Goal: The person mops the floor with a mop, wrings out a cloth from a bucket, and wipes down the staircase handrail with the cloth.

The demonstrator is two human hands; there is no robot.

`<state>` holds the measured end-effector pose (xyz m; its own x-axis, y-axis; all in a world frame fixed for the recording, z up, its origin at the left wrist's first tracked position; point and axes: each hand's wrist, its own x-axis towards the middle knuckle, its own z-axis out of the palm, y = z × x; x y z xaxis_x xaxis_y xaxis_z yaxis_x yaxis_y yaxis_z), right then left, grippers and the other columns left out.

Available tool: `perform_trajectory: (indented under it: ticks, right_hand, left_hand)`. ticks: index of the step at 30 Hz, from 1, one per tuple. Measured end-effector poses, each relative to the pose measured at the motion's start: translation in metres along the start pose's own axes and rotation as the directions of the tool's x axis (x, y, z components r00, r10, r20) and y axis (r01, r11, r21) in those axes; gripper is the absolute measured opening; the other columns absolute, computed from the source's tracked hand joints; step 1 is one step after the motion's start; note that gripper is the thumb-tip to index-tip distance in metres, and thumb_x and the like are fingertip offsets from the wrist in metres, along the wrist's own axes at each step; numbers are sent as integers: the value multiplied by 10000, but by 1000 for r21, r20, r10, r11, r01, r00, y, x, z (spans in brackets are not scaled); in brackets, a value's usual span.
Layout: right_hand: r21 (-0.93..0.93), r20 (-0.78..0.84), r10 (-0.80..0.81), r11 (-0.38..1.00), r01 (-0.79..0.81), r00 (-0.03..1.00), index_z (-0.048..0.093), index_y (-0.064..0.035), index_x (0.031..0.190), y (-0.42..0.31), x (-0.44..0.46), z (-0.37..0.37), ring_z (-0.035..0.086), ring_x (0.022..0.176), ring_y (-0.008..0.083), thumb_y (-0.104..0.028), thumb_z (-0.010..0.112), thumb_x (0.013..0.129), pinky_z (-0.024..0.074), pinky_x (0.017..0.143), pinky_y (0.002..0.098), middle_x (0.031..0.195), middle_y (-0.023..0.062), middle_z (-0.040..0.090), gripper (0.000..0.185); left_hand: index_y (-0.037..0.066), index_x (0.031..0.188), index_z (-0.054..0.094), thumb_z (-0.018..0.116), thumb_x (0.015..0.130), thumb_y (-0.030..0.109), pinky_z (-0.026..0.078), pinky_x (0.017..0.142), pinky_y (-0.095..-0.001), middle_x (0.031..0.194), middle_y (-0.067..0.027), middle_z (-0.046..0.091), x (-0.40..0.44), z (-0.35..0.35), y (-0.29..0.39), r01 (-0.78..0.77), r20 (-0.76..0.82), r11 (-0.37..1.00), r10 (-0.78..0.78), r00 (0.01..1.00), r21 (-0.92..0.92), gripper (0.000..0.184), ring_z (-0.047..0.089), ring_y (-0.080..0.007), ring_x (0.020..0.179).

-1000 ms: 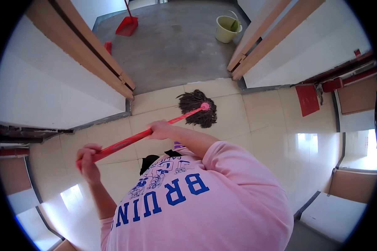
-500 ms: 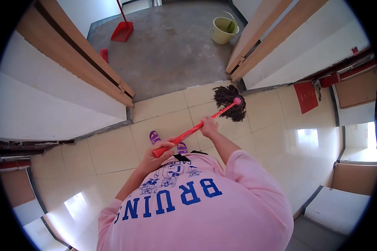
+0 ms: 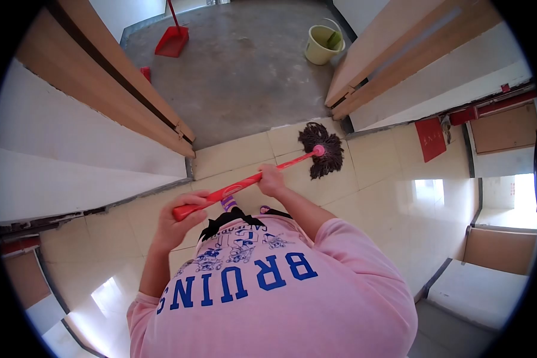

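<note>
A mop [image 3: 224,192] with a red handle slants across in front of my body. My left hand [image 3: 181,216] is closed around the top end of the handle, near my left side. Farther down the handle my right hand [image 3: 272,180] wraps round it. The dark, stringy mop head [image 3: 327,156] lies spread on the cream floor tiles [image 3: 376,158], just short of the doorway and near its right side. A pink joint links the handle to the strings. Below the handle, purple sandals [image 3: 228,204] show on my feet, partly hidden by my clothes.
Wooden door frames [image 3: 116,83] flank the doorway to a grey concrete floor [image 3: 238,71]. Beyond stand a red dustpan [image 3: 172,42] and a pale yellow bucket [image 3: 317,51] with something green inside. A red sheet [image 3: 430,139] lies near the right wall.
The mop has shifted left, its head sliding a little left over the tiles. Both my hands moved left with the handle, the left one farther out from my body.
</note>
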<state>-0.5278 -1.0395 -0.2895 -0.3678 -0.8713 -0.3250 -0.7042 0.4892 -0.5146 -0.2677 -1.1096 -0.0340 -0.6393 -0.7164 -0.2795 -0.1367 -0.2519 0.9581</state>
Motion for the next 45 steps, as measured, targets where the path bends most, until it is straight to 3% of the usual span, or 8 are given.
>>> perform_trajectory:
  ticks: [13,19,22,27,32,35,42,45]
  right_hand:
    - [352,251,-411,882,313,876,591,-91,1031,-235,4,5,520,1093,277,-226,683,707,362,920,405,1102,107,587,362]
    - [502,-19,-637,660,559,770,552,-111,1077,-285,-1,-7,560,1010,236,-186,658,768,307,960,482,1012,64,598,335]
    - [584,102,-639,659,475,762,534,-118,1062,-288,5,-37,548,1043,247,-137,654,770,214,1025,550,993,50,595,316]
    - [500,-160,-742,508,701,651,526,-154,1089,-283,28,-78,586,942,227,-129,656,781,237,1016,534,940,14,614,335]
    - [443,-288,-773,415,795,565,512,-155,1080,-271,64,-130,598,917,228,-126,670,775,254,1002,528,945,10,622,344]
    - [444,-331,-782,364,819,528,510,-151,1070,-261,92,-169,596,913,222,-119,677,769,262,993,517,936,13,621,345]
    - [485,-327,-793,327,811,515,547,-144,1036,-237,156,-245,580,896,211,-95,692,736,274,978,490,862,11,588,336]
    - [414,-373,-751,391,822,545,529,-133,1073,-222,187,-256,566,921,207,-107,677,744,281,979,469,907,19,583,362]
  left_hand:
    - [2,850,550,592,762,6,437,848,-413,821,-140,618,-55,-128,108,-411,-248,868,478,843,277,97,578,-273,844]
    - [47,819,541,617,772,78,428,734,-373,693,-88,588,-62,-121,151,-579,-41,704,649,760,411,95,568,-235,701]
    - [96,821,560,705,724,137,437,666,-334,700,-45,623,-47,-103,170,-644,159,589,666,729,488,179,606,-201,675]
    - [168,846,582,750,666,172,476,692,-281,763,14,651,-26,-82,222,-706,517,447,481,707,549,246,653,-152,728]
    - [203,646,499,666,673,128,436,614,-285,641,61,576,4,-13,248,-597,350,322,575,740,734,185,546,-92,567]
    - [49,921,519,527,883,296,453,496,-350,649,-61,602,47,-1,267,-824,586,295,590,555,483,250,581,-230,538]
    - [30,1070,525,561,856,254,491,623,-375,816,-108,637,101,32,287,-854,614,234,610,501,465,312,613,-229,665]
    - [188,672,510,602,728,129,425,603,-299,622,58,549,119,41,277,-713,385,245,704,596,657,123,516,-90,544]
